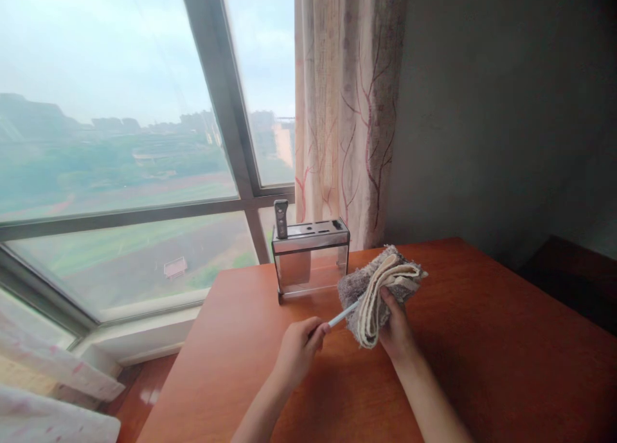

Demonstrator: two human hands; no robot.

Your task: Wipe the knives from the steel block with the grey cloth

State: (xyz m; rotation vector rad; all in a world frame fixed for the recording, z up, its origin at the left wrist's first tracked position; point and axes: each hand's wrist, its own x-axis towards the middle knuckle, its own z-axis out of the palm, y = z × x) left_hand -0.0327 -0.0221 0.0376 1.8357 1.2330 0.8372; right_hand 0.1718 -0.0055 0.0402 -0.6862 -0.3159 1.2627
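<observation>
My left hand [301, 350] is closed around one end of a slim pale-blue knife-like tool [344, 315]. Its far end disappears into a folded cloth [373, 295], fuzzy grey-brown outside with cream layers showing at the fold. Gripping that cloth from its right side, my right hand [398, 327] has the thumb on top and the other fingers hidden beneath. Both hands are above the table. Just behind them stands a clear-sided knife block [313, 263] with a slotted top, and one dark handle [280, 219] sticks up from its left end.
The reddish-brown wooden table [231, 359] has its far edge close behind the knife block. A large window [120, 147] with grey frames is at the left, and a patterned curtain [347, 108] hangs behind the table. A dark wall [491, 108] is at the right.
</observation>
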